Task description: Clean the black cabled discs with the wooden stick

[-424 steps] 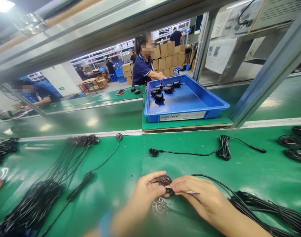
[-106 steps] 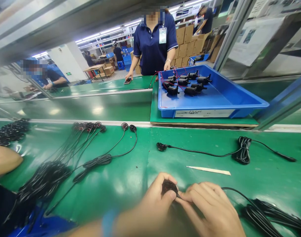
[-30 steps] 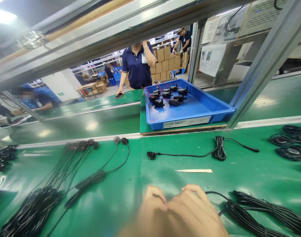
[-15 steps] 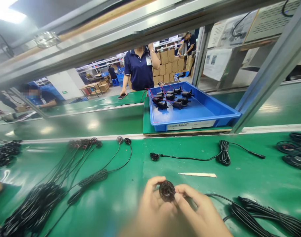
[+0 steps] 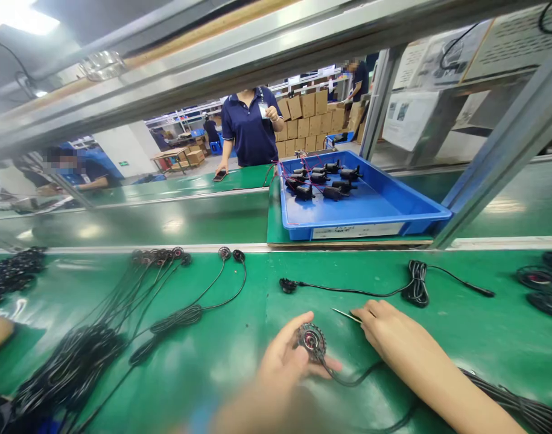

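Note:
My left hand (image 5: 288, 361) grips a small round black part (image 5: 311, 339) with a red centre, and a thin black cable trails from it toward me. My right hand (image 5: 387, 328) lies on the green bench over a pale flat stick (image 5: 345, 314), fingers closing on it; only the stick's pointed left end shows. A single cable with a coiled bundle (image 5: 415, 283) and a small black end piece (image 5: 287, 285) lies just beyond both hands.
Several cabled round parts (image 5: 167, 257) fan out at the left with dark cable bundles (image 5: 76, 364). A blue tray (image 5: 375, 211) holds black pumps with red wires. A person in a dark shirt (image 5: 251, 129) stands across the line. More coils (image 5: 540, 280) lie far right.
My right hand has let go of the round part and reached forward onto the pale stick. My left hand alone keeps the part, now face up.

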`<move>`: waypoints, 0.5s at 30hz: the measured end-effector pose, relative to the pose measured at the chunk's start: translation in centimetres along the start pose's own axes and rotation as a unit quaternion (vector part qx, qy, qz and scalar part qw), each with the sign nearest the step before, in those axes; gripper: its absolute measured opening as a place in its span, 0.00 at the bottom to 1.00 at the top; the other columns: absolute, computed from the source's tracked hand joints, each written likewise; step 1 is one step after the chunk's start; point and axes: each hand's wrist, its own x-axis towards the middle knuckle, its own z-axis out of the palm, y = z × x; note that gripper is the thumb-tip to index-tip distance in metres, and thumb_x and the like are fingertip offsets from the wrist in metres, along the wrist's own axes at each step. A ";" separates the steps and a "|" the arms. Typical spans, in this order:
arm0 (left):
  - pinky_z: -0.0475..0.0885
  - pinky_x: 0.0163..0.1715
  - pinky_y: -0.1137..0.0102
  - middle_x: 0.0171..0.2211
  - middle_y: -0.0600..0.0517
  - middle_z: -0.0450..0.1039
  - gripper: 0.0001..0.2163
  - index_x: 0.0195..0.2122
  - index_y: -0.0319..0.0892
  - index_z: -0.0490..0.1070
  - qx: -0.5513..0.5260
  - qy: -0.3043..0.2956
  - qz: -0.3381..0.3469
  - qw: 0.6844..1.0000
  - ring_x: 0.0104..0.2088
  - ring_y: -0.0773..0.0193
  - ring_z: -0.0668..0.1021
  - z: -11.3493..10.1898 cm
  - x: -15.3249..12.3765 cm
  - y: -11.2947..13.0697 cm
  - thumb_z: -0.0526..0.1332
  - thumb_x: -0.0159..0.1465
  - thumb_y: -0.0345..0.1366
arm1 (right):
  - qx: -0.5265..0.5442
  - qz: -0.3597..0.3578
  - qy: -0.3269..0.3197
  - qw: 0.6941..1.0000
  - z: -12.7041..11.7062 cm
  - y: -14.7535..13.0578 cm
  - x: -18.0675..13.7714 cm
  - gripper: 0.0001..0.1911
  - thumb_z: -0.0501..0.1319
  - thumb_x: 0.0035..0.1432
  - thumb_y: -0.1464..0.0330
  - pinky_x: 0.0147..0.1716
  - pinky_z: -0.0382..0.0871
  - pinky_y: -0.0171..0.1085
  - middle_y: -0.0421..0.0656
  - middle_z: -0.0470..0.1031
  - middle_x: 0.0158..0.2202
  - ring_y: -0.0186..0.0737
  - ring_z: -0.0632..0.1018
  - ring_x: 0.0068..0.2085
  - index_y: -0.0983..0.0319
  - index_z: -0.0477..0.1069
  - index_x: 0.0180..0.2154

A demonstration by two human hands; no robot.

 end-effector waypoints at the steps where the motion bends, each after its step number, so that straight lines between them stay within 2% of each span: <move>1: 0.72 0.42 0.63 0.44 0.44 0.71 0.28 0.61 0.44 0.63 -0.013 0.005 -0.006 1.000 0.42 0.50 0.81 0.0 0.1 0.0 0.66 0.62 0.46 | 0.026 0.008 0.013 1.000 -0.4 -0.3 0.0 0.12 0.53 0.57 0.77 0.28 0.69 0.39 0.43 0.71 0.27 0.43 0.76 0.30 0.61 0.74 0.32; 3: 0.72 0.40 0.64 0.42 0.44 0.72 0.29 0.61 0.43 0.64 -0.034 0.016 -0.019 0.999 0.41 0.51 0.82 -0.1 0.1 0.0 0.67 0.61 0.45 | 0.124 0.038 0.074 0.989 -1.4 -1.1 0.0 0.09 0.54 0.62 0.71 0.28 0.71 0.37 0.43 0.72 0.30 0.40 0.77 0.30 0.60 0.73 0.35; 4: 0.72 0.40 0.65 0.41 0.45 0.73 0.29 0.60 0.42 0.64 -0.038 0.022 -0.023 0.999 0.40 0.52 0.82 -0.2 0.2 0.0 0.67 0.60 0.45 | 0.190 0.057 0.112 0.974 -2.0 -1.6 -0.1 0.08 0.54 0.64 0.68 0.30 0.73 0.36 0.42 0.73 0.32 0.39 0.77 0.31 0.60 0.71 0.37; 6: 0.72 0.40 0.66 0.38 0.45 0.75 0.30 0.60 0.39 0.64 -0.029 0.025 -0.029 0.999 0.38 0.56 0.81 -0.3 0.2 0.0 0.69 0.59 0.44 | 0.326 0.087 0.173 0.925 -3.2 -2.9 -0.3 0.07 0.55 0.66 0.64 0.32 0.76 0.33 0.42 0.74 0.37 0.35 0.79 0.33 0.58 0.69 0.40; 9: 0.71 0.38 0.69 0.33 0.46 0.76 0.34 0.61 0.36 0.63 0.001 0.017 -0.025 1.000 0.35 0.61 0.80 -0.5 0.3 -0.2 0.71 0.57 0.43 | 0.468 0.066 0.184 0.862 -4.4 -5.3 -0.6 0.05 0.54 0.67 0.67 0.35 0.78 0.31 0.41 0.75 0.41 0.34 0.80 0.36 0.56 0.68 0.42; 11: 0.70 0.37 0.70 0.33 0.46 0.76 0.35 0.61 0.36 0.62 0.014 0.015 -0.026 0.999 0.34 0.63 0.78 -0.5 0.3 -0.3 0.72 0.56 0.43 | 0.484 0.037 0.184 0.855 -4.5 -6.5 -0.9 0.06 0.55 0.67 0.70 0.37 0.78 0.30 0.40 0.75 0.41 0.34 0.80 0.39 0.56 0.68 0.43; 15: 0.70 0.35 0.71 0.36 0.47 0.73 0.38 0.61 0.36 0.61 0.027 0.025 -0.045 0.998 0.34 0.65 0.77 -0.3 0.4 -0.1 0.74 0.52 0.42 | 0.417 -0.003 0.215 0.883 -4.2 -7.4 -1.2 0.07 0.57 0.64 0.72 0.42 0.75 0.27 0.39 0.76 0.39 0.32 0.79 0.41 0.56 0.69 0.43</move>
